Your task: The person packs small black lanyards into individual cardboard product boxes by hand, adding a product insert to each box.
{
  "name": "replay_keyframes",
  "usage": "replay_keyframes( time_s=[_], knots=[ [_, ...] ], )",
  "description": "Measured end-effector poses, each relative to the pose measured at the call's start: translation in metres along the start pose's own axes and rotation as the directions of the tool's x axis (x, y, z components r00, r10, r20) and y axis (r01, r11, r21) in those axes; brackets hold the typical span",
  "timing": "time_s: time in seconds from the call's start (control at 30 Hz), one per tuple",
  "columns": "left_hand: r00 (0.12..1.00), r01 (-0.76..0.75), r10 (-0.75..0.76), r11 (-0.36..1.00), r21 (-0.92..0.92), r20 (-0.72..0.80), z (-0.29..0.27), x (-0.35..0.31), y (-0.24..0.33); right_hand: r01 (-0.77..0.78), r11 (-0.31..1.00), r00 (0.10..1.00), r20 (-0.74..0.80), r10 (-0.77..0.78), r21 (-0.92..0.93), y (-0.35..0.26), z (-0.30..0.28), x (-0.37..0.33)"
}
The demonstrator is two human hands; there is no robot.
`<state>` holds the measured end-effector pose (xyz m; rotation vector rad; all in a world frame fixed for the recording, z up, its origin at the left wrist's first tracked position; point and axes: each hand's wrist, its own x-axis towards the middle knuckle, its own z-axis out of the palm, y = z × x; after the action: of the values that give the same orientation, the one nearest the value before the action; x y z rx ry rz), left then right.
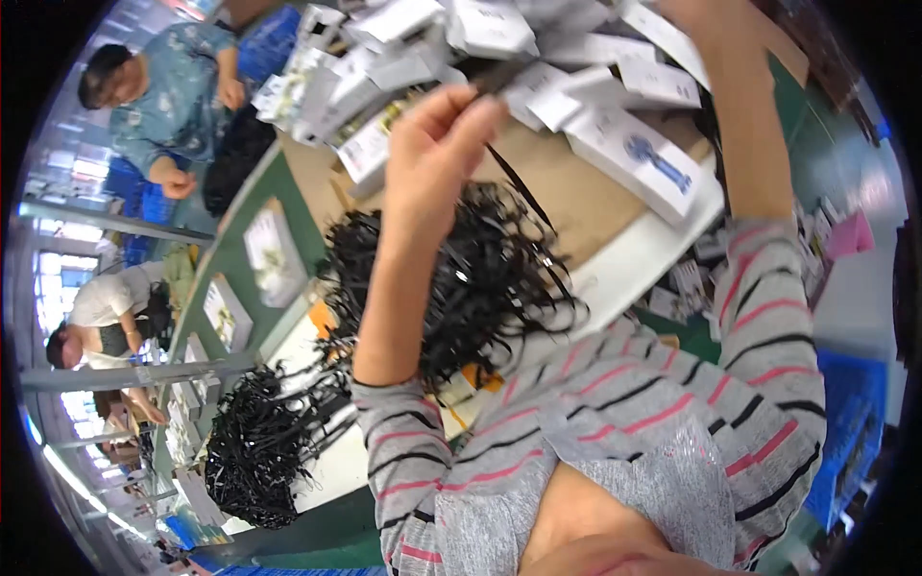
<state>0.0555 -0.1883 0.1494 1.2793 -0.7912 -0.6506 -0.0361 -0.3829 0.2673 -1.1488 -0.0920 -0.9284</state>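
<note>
My left hand (437, 144) is raised over the table, its thumb and fingers pinched on a black strap (521, 190). One end of the strap hangs down to the right of the hand, and a dark blurred part shows beyond the fingertips. Below my left forearm lies a large tangled heap of black straps (480, 288). My right hand (696, 12) reaches to the top edge beside a white box (665, 40); its fingers are cut off and blurred. Between the hands, a white box with a blue picture (634, 158) lies near the table edge.
White boxes (403, 62) are piled loosely across the far side of the brown cardboard (586, 226). A second black strap heap (254, 446) lies to the left. Two people, one in a blue patterned top (178, 91), work along the left. A blue crate (850, 432) stands at the right.
</note>
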Motion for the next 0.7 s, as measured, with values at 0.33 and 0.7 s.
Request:
replay_keyframes(
  time_s=[0.33,0.7],
  knots=[
    [0.995,0.031,-0.061,0.944,0.327,0.083,-0.017,-0.022,0.026,-0.59,0.712,0.277,0.733,0.621,-0.381,0.121,-0.022,-0.143],
    [0.808,0.529,-0.547,0.837,0.14,0.219,-0.016,0.001,-0.079,-0.312,0.936,0.922,0.187,0.339,-0.16,0.106,-0.087,-0.154]
  ],
)
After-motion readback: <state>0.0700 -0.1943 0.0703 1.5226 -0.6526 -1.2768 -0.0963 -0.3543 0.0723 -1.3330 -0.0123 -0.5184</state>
